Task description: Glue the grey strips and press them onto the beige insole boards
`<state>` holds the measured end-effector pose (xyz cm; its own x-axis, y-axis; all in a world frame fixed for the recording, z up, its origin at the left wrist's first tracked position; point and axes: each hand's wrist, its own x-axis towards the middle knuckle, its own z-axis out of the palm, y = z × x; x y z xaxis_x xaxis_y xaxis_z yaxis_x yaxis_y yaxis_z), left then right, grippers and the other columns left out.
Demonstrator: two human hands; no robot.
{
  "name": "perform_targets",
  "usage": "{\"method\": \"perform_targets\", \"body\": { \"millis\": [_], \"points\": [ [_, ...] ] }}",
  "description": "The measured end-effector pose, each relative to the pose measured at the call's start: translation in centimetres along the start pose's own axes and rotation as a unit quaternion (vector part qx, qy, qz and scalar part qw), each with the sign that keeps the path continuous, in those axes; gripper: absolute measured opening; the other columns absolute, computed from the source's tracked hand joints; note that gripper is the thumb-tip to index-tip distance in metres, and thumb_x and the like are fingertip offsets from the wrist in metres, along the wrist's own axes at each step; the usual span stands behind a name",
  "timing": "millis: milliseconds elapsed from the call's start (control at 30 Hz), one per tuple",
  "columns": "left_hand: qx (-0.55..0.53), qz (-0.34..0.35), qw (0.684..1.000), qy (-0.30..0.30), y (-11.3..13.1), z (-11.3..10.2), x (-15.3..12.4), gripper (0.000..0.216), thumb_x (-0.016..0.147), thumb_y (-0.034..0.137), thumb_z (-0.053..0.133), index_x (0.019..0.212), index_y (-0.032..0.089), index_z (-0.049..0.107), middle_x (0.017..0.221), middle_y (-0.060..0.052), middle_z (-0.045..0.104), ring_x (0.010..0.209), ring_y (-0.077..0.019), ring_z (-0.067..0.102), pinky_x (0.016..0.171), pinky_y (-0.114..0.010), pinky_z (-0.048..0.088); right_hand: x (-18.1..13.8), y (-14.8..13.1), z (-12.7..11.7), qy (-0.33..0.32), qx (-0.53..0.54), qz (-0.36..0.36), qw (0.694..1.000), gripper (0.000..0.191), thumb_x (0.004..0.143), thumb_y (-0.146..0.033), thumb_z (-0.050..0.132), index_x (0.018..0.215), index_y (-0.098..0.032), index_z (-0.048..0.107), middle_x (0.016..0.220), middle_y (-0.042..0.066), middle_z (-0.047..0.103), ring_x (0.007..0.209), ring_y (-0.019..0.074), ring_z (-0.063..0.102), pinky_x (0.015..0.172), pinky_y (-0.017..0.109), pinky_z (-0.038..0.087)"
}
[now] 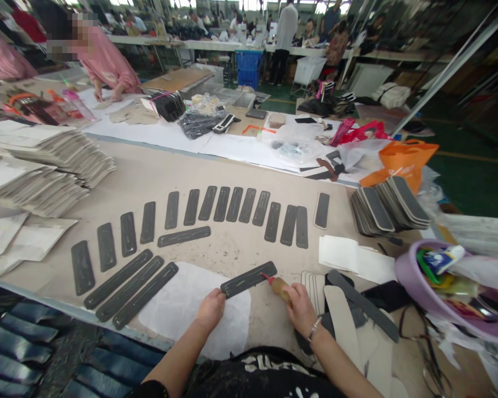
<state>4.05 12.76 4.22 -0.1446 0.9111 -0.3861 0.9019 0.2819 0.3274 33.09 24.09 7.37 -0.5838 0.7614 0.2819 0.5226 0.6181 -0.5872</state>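
Dark grey strip (243, 281) is lying at our 12 o'clock, long axis running 8-to-2. We're pinching its 8 o'clock end with our left hand (211, 310), the nearer one, while our right hand (299, 305)'s gripping a red-tipped tool (280, 288) by the 2 o'clock end.

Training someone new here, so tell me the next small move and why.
Probably draw the tan-handled tool along the dark strip: the right hand has its red tip near one end, and the left hand holds the other.
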Motion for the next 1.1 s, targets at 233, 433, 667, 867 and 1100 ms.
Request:
{"method": "perform_targets", "body": {
  "millis": [233, 433, 667, 867, 1100],
  "points": [
    [-0.002, 0.015, 1.000, 0.012, -0.2, 0.1, 0.3, 0.025, 0.088, 0.018, 0.039, 0.087, 0.015, 0.064, 0.092, -0.008, 0.059, 0.085, -0.0166, 0.058, 0.080, -0.027, 0.045, -0.3, 2.2, -1.6, 0.038, -0.025, 0.041, 0.998, 0.033, 0.077, -0.008, 0.046, 0.108, -0.020, 0.047, 0.093, 0.008, 0.043, 0.088, 0.0234, 0.044, 0.078, 0.043, 0.045],
    [0.005, 0.027, 1.000, 0.014, -0.3, 0.0, 0.3, 0.025, 0.088, 0.017, 0.039, 0.084, 0.015, 0.063, 0.090, -0.009, 0.059, 0.084, -0.0170, 0.059, 0.079, -0.028, 0.045, 1.2, 2.4, -0.9, 0.036, -0.027, 0.042, 0.998, 0.030, 0.079, -0.011, 0.046, 0.107, -0.020, 0.048, 0.092, 0.007, 0.042, 0.087, 0.0227, 0.044, 0.077, 0.041, 0.045],
    [-0.002, 0.036, 0.999, 0.033, -0.5, 0.3, 0.3, 0.023, 0.088, 0.017, 0.040, 0.083, 0.015, 0.062, 0.089, -0.008, 0.059, 0.083, -0.0165, 0.058, 0.078, -0.027, 0.045, -0.2, 2.0, -1.3, 0.030, -0.035, 0.047, 0.998, 0.035, 0.076, -0.006, 0.045, 0.108, -0.019, 0.048, 0.093, 0.008, 0.042, 0.088, 0.0233, 0.044, 0.078, 0.042, 0.044],
    [-0.023, 0.043, 0.998, 0.036, -0.7, 0.5, 0.3, 0.023, 0.087, 0.016, 0.039, 0.084, 0.016, 0.062, 0.089, -0.007, 0.058, 0.084, -0.0162, 0.057, 0.080, -0.028, 0.045, -1.4, -0.4, -0.3, 0.020, -0.003, 0.054, 0.998, 0.038, 0.074, -0.005, 0.047, 0.109, -0.020, 0.047, 0.096, 0.008, 0.043, 0.090, 0.0235, 0.045, 0.079, 0.041, 0.046],
    [-0.021, 0.037, 0.999, 0.019, -0.6, 0.2, 0.3, 0.023, 0.088, 0.017, 0.039, 0.083, 0.016, 0.061, 0.089, -0.007, 0.057, 0.084, -0.0155, 0.056, 0.080, -0.026, 0.044, 0.2, -4.2, 1.9, -0.032, 0.070, 0.030, 0.997, 0.040, 0.073, -0.002, 0.046, 0.108, -0.021, 0.048, 0.094, 0.007, 0.042, 0.088, 0.0223, 0.045, 0.077, 0.040, 0.047]
  ]
}}
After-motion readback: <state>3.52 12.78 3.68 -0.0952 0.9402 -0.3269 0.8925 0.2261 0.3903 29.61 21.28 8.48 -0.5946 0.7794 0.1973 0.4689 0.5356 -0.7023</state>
